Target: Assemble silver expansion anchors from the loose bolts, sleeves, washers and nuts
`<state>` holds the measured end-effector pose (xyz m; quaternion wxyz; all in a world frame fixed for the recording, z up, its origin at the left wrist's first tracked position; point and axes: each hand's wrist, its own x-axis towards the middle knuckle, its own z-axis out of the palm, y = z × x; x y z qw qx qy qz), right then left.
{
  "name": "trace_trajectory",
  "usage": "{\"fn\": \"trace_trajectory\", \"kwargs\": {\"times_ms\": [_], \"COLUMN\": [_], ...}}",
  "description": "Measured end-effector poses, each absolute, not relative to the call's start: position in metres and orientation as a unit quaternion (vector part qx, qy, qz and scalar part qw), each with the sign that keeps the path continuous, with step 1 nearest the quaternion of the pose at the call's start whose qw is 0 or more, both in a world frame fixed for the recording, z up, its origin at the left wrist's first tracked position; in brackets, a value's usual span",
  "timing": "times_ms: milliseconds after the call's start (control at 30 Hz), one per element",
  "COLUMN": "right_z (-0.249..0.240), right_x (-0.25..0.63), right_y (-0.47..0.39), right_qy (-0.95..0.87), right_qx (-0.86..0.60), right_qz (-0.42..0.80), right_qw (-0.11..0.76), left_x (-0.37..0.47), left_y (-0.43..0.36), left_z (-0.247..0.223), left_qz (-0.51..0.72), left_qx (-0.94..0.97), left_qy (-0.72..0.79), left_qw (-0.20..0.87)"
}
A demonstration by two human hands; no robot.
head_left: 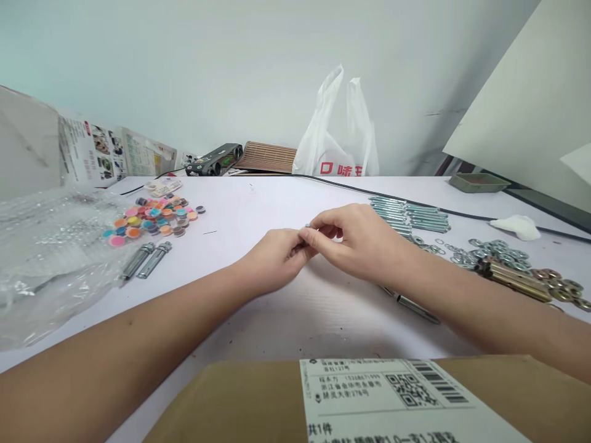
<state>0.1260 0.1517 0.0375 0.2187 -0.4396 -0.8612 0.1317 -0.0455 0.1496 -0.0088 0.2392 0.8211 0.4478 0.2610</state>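
Over the middle of the white table, my left hand and my right hand meet at the fingertips. Both are closed in a pinch. A tiny bluish-silver bit peeks out at their fingertips; the fingers hide the rest, so I cannot make out what it is. Beyond my right hand lie rows of silver bolts. Silver nuts and washers spread beside my right forearm, near brass-coloured metal sleeves. Under that forearm a dark metal rod partly shows. Two expansion bolts lie left of my left hand.
Colourful small round caps are heaped at the left, next to a clear plastic bag. A cardboard box with a label fills the near edge. Behind stand a white carrier bag and a small tray; a black cable crosses the back.
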Motion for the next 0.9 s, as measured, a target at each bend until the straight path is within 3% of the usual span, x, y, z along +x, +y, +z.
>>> {"fn": "trace_trajectory", "kwargs": {"times_ms": [433, 733, 900], "right_z": [0.044, 0.048, 0.053], "right_x": [0.128, 0.14, 0.15], "right_y": [0.153, 0.155, 0.155], "right_qy": [-0.908, -0.913, -0.9], "right_qx": [-0.369, -0.375, -0.404], "right_qz": [0.074, 0.04, 0.062], "right_qw": [0.184, 0.155, 0.152], "left_x": [-0.047, -0.047, -0.047], "left_y": [0.15, 0.151, 0.15], "left_z": [-0.011, -0.011, -0.012], "left_qz": [0.266, 0.336, 0.348], "left_qx": [0.836, 0.83, 0.807], "left_qy": [0.434, 0.441, 0.476], "left_qw": [0.204, 0.062, 0.036]}}
